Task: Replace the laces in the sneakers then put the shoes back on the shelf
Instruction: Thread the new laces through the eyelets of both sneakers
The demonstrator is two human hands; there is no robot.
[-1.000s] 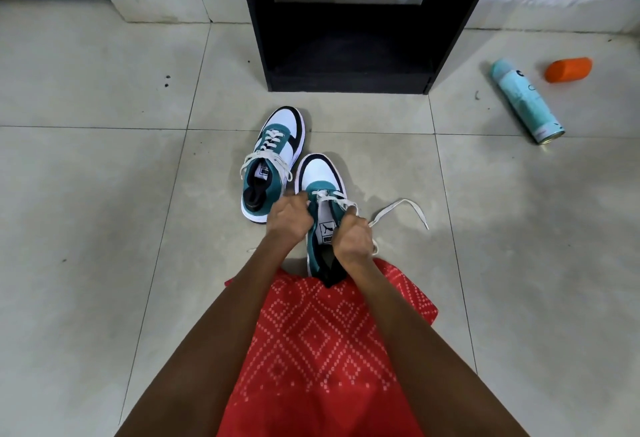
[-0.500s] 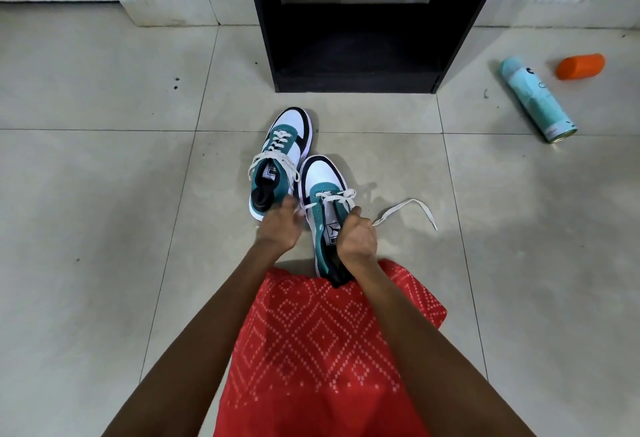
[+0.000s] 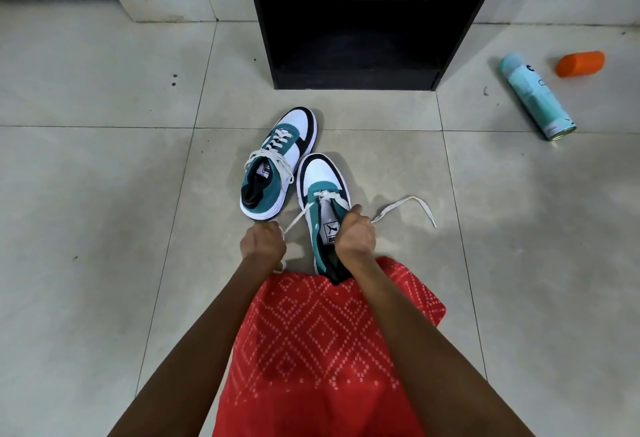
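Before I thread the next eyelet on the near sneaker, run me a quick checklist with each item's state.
1. Left hand grips the taut lace end: ok.
2. Right hand grips the near sneaker at its right side: ok.
3. Loose lace end lies on the floor right of that shoe, unknotted: ok.
4. Near sneaker laced to the top: not ok; only the eyelets nearest the toe look threaded.
5. Far sneaker laced: ok; tied: cannot tell.
6. Spray can lies off to the right of the way to the shelf: ok.
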